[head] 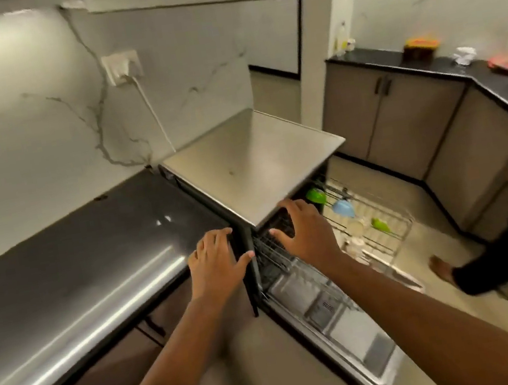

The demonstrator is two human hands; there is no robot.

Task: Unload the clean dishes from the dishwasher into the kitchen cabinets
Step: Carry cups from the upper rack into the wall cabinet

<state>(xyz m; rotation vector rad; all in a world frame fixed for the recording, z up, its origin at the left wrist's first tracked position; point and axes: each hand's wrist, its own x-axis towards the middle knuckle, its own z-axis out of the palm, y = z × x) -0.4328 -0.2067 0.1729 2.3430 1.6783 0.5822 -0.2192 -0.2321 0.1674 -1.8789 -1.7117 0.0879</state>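
Observation:
The steel-topped dishwasher (250, 159) stands at centre with its door (339, 322) folded down. A wire rack (386, 238) is pulled out over the door and holds a green cup (315, 195), a blue bowl (343, 208), a second green piece (380, 225) and pale dishes. My left hand (215, 263) hovers with spread fingers at the dishwasher's front left corner, holding nothing. My right hand (305, 232) reaches with spread fingers over the upper rack (271, 249) at the opening, also empty.
A dark glossy countertop (74, 264) runs left of the dishwasher, with cabinet doors (154, 328) below. Another person's leg and foot (451, 271) stand right of the rack. A far black counter (445, 65) carries containers over grey cabinets (393, 117). A wall socket (122, 67) feeds a white cable.

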